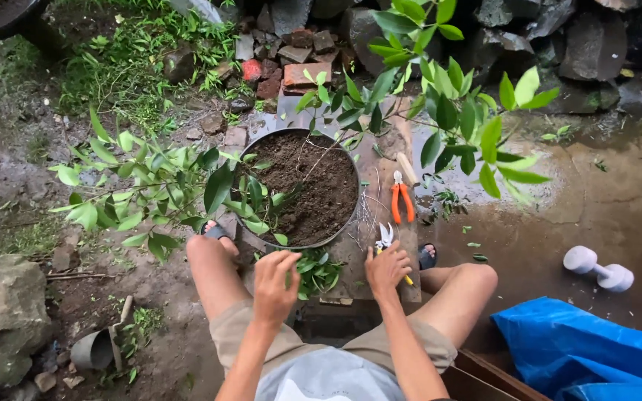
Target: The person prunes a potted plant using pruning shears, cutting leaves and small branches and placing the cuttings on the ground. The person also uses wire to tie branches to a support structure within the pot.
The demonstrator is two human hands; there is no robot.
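Now right hand rests on shears beside pot.

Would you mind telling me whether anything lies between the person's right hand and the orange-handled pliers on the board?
Yes. The right hand rests on the yellow-handled shears, whose blades point toward the orange-handled pliers. Beyond them only bare board and a few thin wire strands show; no leaves cover the pliers.

The soil in the pot looked dark and crumbly; the pliers had glossy orange plastic grips; the tarp was shiny blue plastic; the ground was wet and glossy.
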